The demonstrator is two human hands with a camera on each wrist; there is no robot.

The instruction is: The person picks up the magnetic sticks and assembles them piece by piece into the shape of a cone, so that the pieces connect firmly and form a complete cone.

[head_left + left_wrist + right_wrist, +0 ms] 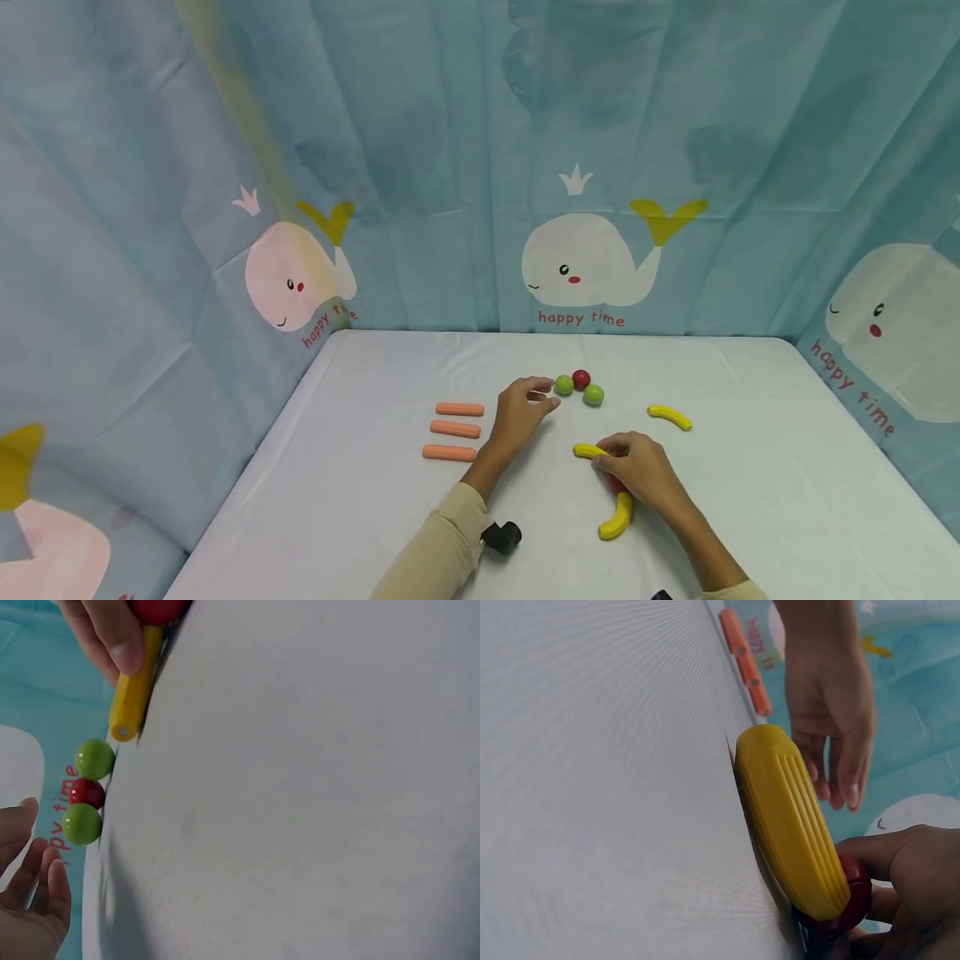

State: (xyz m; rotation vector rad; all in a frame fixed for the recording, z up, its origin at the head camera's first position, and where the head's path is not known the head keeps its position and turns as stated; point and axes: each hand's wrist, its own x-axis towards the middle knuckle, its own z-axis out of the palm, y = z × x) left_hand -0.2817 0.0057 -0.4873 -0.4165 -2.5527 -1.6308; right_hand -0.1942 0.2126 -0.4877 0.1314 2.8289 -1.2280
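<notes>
Yellow shows between the thumb and fingers of your right hand [643, 471]: they look lightly closed on the near end of the upper banana [588, 451]. Taking 12 o'clock as straight away from you, that banana sits at 10 from the hand. Under the fingers is the near red ball [860, 896], which the banana's end seems to meet. Your left hand [520, 414] is relaxed and mostly open, holding nothing; its fingertips are just beside the left green ball [564, 385], and you cannot tell for certain whether they touch.

The step in hand looks like setting the upper banana against the near red ball. Keep the pinch light and low, slide the banana along the table rather than lifting it, and let go straight up, since the round ball could roll if a knuckle brushes it. Mind the lower banana [618, 518] too, at 6 from that ball: your palm could nudge it.

Further out, the far red ball [581, 379] and the right green ball [593, 394] lie at 2 from your left hand, so draw that hand back towards 8 if it must move. The loose banana [670, 417] lies at 1 from your right hand; three orange sticks [454, 429] lie at 8 to 9 from your left, upon the white table [330, 508].
</notes>
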